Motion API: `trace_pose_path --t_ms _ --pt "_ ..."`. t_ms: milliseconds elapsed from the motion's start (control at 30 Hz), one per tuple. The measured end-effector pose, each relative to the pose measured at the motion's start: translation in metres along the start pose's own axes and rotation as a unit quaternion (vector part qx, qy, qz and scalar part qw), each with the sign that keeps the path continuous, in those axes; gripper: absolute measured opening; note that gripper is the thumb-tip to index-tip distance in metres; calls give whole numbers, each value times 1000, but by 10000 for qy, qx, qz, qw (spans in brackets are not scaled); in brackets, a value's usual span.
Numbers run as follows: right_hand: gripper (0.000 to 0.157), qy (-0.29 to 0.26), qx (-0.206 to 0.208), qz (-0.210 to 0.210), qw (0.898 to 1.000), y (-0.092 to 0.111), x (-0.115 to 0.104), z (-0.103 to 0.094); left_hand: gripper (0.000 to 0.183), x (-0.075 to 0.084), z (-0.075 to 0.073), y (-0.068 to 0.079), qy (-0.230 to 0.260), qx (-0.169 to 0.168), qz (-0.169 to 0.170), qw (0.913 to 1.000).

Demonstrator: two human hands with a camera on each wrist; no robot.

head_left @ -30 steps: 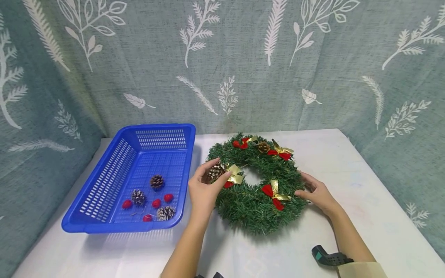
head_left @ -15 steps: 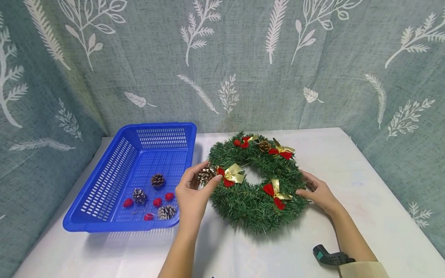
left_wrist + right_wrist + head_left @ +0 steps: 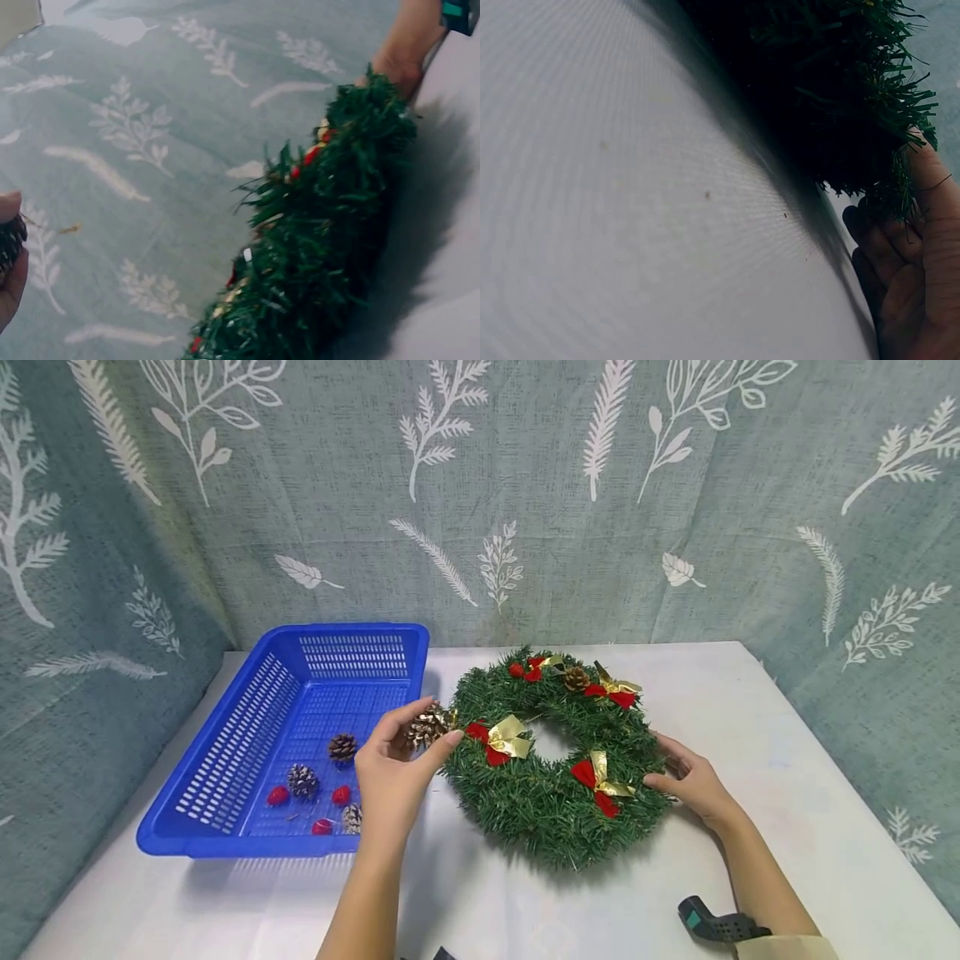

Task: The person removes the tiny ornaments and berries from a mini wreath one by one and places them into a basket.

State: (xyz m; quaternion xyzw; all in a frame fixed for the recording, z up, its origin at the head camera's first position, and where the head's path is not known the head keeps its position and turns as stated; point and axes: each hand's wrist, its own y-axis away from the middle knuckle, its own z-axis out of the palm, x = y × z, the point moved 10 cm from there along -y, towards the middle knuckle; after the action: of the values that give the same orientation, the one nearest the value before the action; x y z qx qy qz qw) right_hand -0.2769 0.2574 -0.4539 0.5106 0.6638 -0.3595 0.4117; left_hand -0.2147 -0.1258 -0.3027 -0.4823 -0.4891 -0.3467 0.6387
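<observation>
My left hand (image 3: 397, 768) pinches a gold-tipped pine cone (image 3: 429, 727) between thumb and fingers, just off the left edge of the wreath. In the left wrist view, that pine cone (image 3: 10, 244) shows at the left border with a thin gold tie sticking out. The green wreath (image 3: 555, 818) lies on the white table, carrying red-and-gold bows (image 3: 508, 739) and a small pine cone (image 3: 576, 677). My right hand (image 3: 693, 781) holds the wreath's right edge. In the right wrist view, its thumb (image 3: 928, 169) lies against the greenery and the other fingers curl below, partly in shadow.
On the left stands a blue plastic basket (image 3: 225, 845) with several pine cones (image 3: 303, 782) and red berries (image 3: 278, 795) in it. A patterned green curtain (image 3: 480, 485) hangs behind and at both sides of the white table (image 3: 750, 727).
My left hand has drawn the gold-tipped pine cone leftward, away from the bow and off the wreath, toward the basket. The right hand has stayed at the wreath's edge.
</observation>
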Motion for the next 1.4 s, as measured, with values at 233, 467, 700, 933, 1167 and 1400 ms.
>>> trace_pose_path --t_ms 233,467,700,933,1167,1400 --pt "73 -10 56 29 10000 0 -1 -2 45 10 -9 -2 -67 159 230 9996" --pt "72 82 78 13 9999 4 -1 1 44 13 -11 -2 -425 151 556 9974" --pt "72 93 114 -34 9999 7 2 7 44 8 -19 -4 -498 248 551 9969" --pt "74 230 149 -74 9996 4 3 1 44 8 -26 -8 -570 389 737 9949" --pt "73 269 122 -61 9995 5 1 1 45 8 -41 -12 -854 575 529 9933" --pt "71 472 214 -63 9986 6 1 0 46 9 -60 -16 -979 840 531 9902"
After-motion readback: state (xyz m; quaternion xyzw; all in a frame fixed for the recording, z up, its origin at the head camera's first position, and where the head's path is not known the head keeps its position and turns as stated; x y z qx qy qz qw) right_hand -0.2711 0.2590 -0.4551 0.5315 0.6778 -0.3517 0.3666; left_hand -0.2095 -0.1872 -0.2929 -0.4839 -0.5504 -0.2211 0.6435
